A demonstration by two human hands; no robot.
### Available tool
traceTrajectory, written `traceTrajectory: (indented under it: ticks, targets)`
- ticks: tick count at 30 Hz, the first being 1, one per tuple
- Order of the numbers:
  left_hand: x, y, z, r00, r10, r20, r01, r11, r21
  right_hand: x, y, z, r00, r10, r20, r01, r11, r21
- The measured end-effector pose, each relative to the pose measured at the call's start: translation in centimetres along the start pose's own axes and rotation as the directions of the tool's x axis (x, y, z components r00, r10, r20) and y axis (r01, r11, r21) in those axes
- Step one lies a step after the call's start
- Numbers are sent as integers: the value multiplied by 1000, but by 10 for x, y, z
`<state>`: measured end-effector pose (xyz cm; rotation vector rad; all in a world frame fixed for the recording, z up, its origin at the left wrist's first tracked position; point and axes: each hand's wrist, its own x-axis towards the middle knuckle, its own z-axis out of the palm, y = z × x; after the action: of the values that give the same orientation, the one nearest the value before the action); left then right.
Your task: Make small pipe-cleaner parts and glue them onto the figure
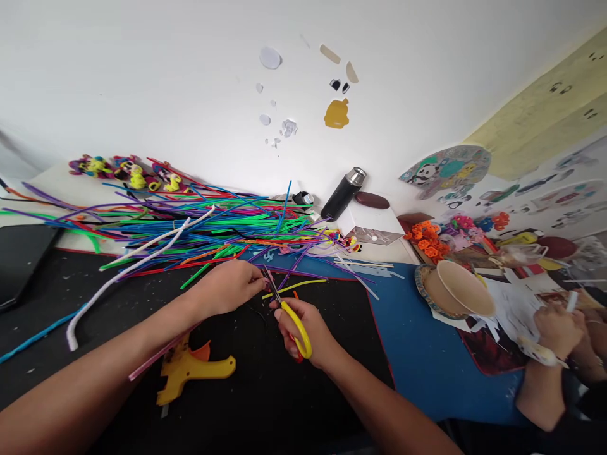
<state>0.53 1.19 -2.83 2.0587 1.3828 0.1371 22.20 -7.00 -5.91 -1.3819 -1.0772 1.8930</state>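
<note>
My right hand (306,328) is closed around the scissors (298,332) with yellow and red handles, their blades pointing up and left. Pinched together just left of the blades are the fingers of my left hand (234,285); a tiny pinkish bit shows by the fingertips, too small to name. A pink pipe cleaner (149,362) emerges under my left forearm, its other end hidden. Below that forearm lies a yellow glue gun (194,371) with an orange trigger. A yellow pipe cleaner (303,287) rests behind the scissors on the black mat (294,404).
A wide heap of coloured pipe cleaners (227,227) lies along the wall, with fuzzy figures (135,174) behind. A black thermos (344,193) leans by a white box (370,221). Right are glue sticks (365,264), a bowl (465,287), and another person's hand (559,328).
</note>
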Motion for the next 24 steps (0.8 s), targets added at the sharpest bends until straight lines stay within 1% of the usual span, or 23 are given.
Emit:
traceTrajectory:
  ticks: [4,10,14,17,22,24]
  targets:
    - [0,4,1,1000,-13,0,13,998,63,0,-1,-1,1000,-1,-7,1,1000,22]
    - [-7,20,-4,999,-50,2,49,975,217,2,1,-2,1000,19,1,-19,999,42]
    - [-8,24,-4,999,-43,-19,47,953,301,4,2,2,999,32,-44,-31,999,17]
    - [-7,20,-4,998,-38,-40,48,956,288,4,2,5,997,34,-63,-34,999,3]
    - [-5,3,-14,990,-69,-124,96,970,225,1,0,2,1000,14,25,-15,999,45]
    - [-5,-3,-19,985,-64,-158,94,976,195,-2,0,-3,1000,-17,21,15,997,74]
